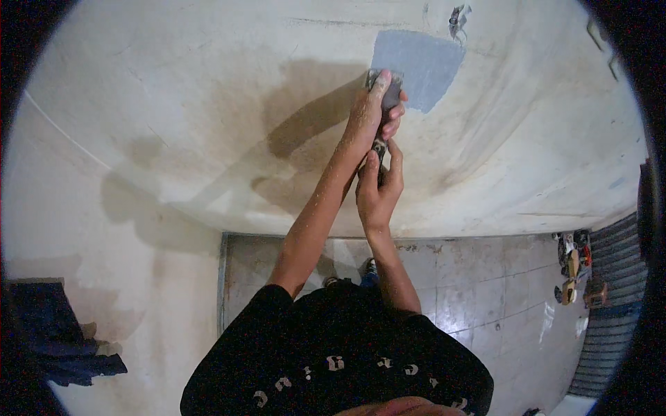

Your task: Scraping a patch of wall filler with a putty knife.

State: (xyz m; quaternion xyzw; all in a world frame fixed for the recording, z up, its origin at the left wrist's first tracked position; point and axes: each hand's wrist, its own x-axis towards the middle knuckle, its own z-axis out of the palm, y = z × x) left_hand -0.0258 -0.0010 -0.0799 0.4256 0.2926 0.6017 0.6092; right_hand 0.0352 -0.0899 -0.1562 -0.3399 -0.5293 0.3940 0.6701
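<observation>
A dark, worn flat-headed hand tool [393, 94], probably a scraper, lies against a pale, stained wall [322, 36]. My left hand [370, 112] grips it near the head, with the thumb along the flat face and the fingers curled round the far side. Lower down, my right hand [380, 190] holds the dark handle between thumb and fingers. The tool's head overlaps the lower left edge of a blue-grey patch [424, 65] on the wall. Pale dust specks cover my left hand and forearm.
A dark hole or mark [457, 21] sits above the patch. Below the wall is a tiled floor [468, 281]. Assorted items [572, 265] lie at the right beside a ribbed metal shutter [609, 312]. Something dark blue with a ragged edge [47, 322] is at the lower left.
</observation>
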